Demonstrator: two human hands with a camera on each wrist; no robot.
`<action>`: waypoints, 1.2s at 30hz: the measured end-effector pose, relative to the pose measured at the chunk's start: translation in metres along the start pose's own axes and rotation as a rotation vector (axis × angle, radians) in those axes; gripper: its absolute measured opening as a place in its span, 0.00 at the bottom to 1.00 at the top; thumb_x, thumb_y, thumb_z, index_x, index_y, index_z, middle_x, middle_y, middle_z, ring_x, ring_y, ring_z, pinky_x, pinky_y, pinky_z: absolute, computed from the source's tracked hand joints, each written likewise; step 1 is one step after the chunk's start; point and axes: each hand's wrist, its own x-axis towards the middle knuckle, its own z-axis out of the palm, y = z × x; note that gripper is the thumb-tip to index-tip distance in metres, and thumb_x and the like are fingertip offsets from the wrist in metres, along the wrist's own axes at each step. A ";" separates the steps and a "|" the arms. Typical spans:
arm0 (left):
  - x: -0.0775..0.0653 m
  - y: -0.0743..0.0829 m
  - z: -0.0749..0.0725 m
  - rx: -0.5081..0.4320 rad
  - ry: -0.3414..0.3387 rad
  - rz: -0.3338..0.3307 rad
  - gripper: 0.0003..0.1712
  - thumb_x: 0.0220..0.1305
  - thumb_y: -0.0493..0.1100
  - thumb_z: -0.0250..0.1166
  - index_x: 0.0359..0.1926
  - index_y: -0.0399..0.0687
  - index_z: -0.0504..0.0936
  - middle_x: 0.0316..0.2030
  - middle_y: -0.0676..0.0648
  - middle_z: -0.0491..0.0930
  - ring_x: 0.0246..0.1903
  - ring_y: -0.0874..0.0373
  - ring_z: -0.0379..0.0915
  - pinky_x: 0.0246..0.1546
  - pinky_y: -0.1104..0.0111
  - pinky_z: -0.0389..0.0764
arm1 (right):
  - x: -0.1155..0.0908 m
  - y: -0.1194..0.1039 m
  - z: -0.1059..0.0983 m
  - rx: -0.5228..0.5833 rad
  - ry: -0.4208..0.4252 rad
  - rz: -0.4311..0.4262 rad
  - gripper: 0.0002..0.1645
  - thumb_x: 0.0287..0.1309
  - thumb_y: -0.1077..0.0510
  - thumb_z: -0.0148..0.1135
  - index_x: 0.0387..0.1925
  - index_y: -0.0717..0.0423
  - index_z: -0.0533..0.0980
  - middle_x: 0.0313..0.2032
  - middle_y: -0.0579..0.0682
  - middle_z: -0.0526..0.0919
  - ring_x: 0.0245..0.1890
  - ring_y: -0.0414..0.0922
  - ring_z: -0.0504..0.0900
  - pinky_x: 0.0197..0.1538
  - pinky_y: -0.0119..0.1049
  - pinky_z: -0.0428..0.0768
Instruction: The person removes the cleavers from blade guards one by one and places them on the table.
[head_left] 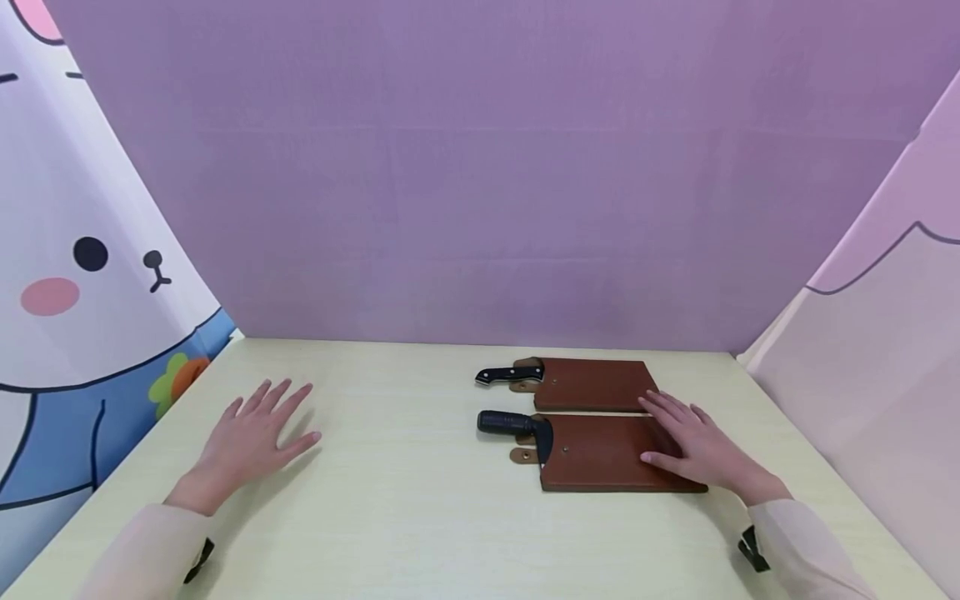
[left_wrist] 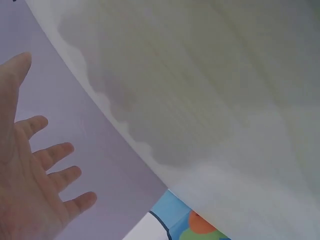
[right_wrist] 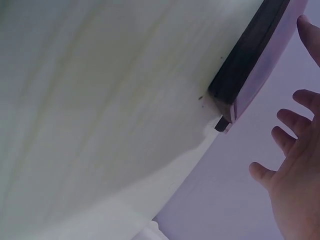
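Two knives in brown leather sheaths lie side by side on the table, right of the middle in the head view. The far one has a black riveted handle [head_left: 508, 375] pointing left out of its sheath [head_left: 596, 385]. Nearer to me, a thick black handle [head_left: 504, 422] sticks out of a larger sheath [head_left: 600, 458], whose snap strap [head_left: 524, 456] lies loose. My right hand [head_left: 705, 450], fingers spread, hovers over the right end of the nearer sheath. Over the table's left side, my left hand [head_left: 243, 446] is spread and holds nothing.
The pale wooden table [head_left: 390, 517] ends at a purple cloth backdrop [head_left: 480, 183]. A cartoon-printed cloth [head_left: 90, 333] hangs along the left side, and a pale pink one [head_left: 885, 350] along the right.
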 end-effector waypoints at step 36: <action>0.022 0.059 0.012 -0.014 0.064 0.258 0.39 0.50 0.62 0.64 0.62 0.54 0.68 0.54 0.42 0.73 0.52 0.45 0.70 0.45 0.47 0.71 | 0.013 -0.027 0.006 0.033 -0.081 -0.097 0.50 0.42 0.32 0.64 0.62 0.54 0.64 0.59 0.52 0.69 0.60 0.50 0.66 0.55 0.53 0.64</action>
